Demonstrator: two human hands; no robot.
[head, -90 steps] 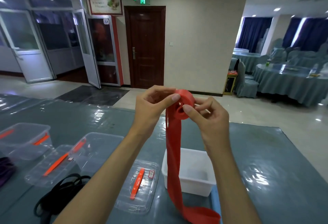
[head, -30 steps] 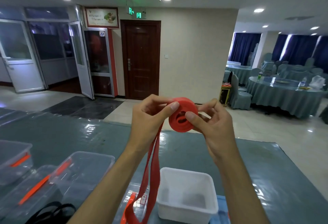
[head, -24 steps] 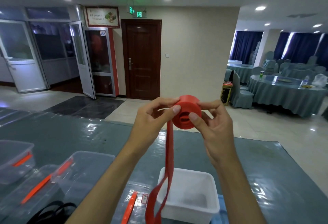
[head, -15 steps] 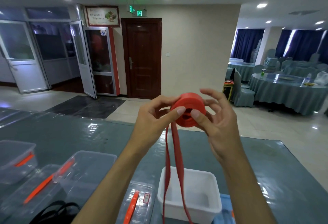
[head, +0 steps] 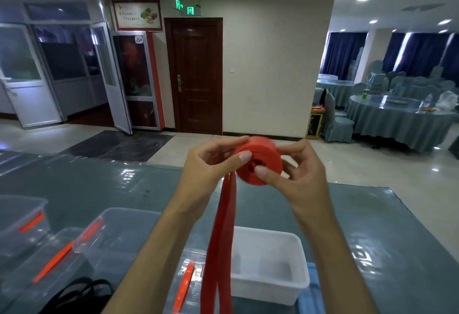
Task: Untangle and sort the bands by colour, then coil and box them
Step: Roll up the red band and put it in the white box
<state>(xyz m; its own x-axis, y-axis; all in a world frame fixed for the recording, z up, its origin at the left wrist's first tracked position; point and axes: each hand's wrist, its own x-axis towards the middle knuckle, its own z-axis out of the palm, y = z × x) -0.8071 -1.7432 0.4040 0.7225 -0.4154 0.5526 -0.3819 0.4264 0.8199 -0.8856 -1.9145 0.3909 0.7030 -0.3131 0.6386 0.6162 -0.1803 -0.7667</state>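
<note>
Left hand (head: 211, 164) and right hand (head: 300, 177) pinching red band coil (head: 260, 162), loose tail hanging over white box (head: 270, 264) on counter (head: 99, 184)

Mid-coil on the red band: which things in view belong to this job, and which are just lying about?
Job in hand:
- red band, part coiled, tail hanging
- left hand and right hand, gripping the coil
- white box, open
- black bands

Lying about:
- clear tubs
- loose lid
- banquet tables
</note>
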